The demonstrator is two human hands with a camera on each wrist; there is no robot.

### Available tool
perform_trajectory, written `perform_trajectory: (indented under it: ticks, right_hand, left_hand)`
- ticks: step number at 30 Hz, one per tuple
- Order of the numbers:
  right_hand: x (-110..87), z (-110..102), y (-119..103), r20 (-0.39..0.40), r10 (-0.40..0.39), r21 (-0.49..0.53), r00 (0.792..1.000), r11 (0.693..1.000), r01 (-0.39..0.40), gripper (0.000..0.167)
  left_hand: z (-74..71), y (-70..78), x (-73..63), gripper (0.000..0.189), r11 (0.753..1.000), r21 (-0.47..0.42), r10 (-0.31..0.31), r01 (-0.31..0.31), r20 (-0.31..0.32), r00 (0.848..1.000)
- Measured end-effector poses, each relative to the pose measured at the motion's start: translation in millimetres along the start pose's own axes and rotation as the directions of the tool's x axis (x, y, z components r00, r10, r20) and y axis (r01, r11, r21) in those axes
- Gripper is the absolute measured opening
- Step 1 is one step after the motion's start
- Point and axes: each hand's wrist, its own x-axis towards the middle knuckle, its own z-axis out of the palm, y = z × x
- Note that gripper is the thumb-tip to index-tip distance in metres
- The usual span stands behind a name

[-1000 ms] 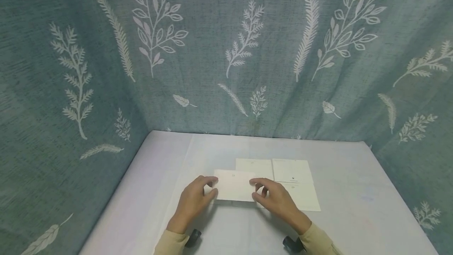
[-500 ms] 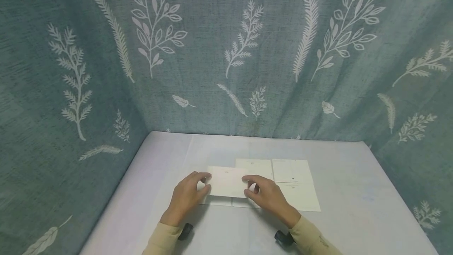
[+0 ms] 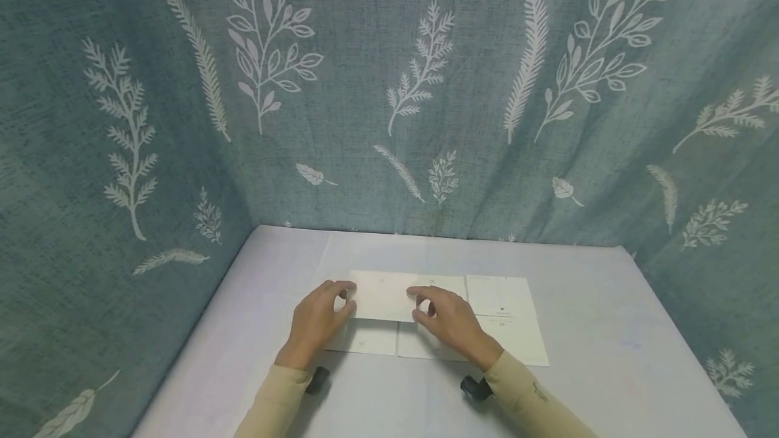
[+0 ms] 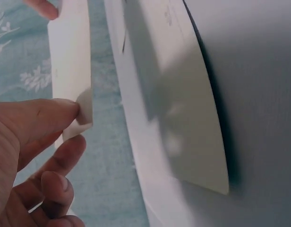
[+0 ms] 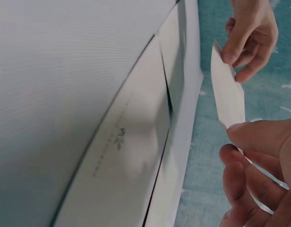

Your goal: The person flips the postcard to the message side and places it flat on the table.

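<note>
A blank-looking cream card (image 3: pixel 382 299) hangs above the table, stretched level between both hands. My left hand (image 3: pixel 315 320) pinches its left end between thumb and fingers; in the left wrist view the thumb lies flat on the card (image 4: pixel 70 52), which bends slightly at that corner. At the opposite end my right hand (image 3: pixel 452 320) pinches the card the same way, as the right wrist view shows. Below lie more cream cards edge to edge: a front left card (image 3: pixel 364 340), a front right card (image 3: pixel 520 343) and a back right card (image 3: pixel 498 295). Small printed marks show on them.
The white-covered table (image 3: pixel 596 330) runs back to a green curtain (image 3: pixel 353 120) with white leaf prints, which also encloses both sides. Dark wrist devices sit by the cuffs, one (image 3: pixel 318 380) at the left and one (image 3: pixel 476 388) at the right.
Both hands have carried the card leftward and away from me, toward the back row. More of the front left and front middle cards now shows beneath it.
</note>
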Motion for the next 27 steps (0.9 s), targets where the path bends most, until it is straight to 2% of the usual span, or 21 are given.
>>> perform_trajectory:
  ticks: [6,10,15,22,27]
  right_hand:
    - [13.6,-0.4,-4.3,0.038,0.046,-0.009,0.998,0.999,-0.046,0.039]
    - [23.6,2.9,-5.5,0.038,0.063,-0.030,0.997,0.998,-0.062,0.037]
    - [34.5,10.5,-6.1,0.041,0.068,-0.056,0.997,0.996,-0.066,0.035]
    - [44.1,20.1,-1.5,0.044,0.084,-0.098,0.995,0.992,-0.079,0.032]
    - [51.8,28.3,0.1,0.068,0.104,-0.139,0.992,0.986,-0.094,0.032]
  left_hand:
    - [-1.4,-6.5,6.1,0.029,0.999,-0.002,-0.036,0.036,0.017,0.999]
    - [0.9,-11.8,12.3,0.028,0.999,0.001,-0.043,0.043,0.002,0.999]
    - [5.7,-18.5,18.6,0.027,0.998,0.021,-0.060,0.060,-0.015,0.998]
    - [14.7,-22.5,23.0,0.027,0.991,0.060,-0.125,0.123,0.026,0.992]
    - [21.5,-23.4,21.8,0.028,0.983,0.093,-0.160,0.158,0.021,0.987]
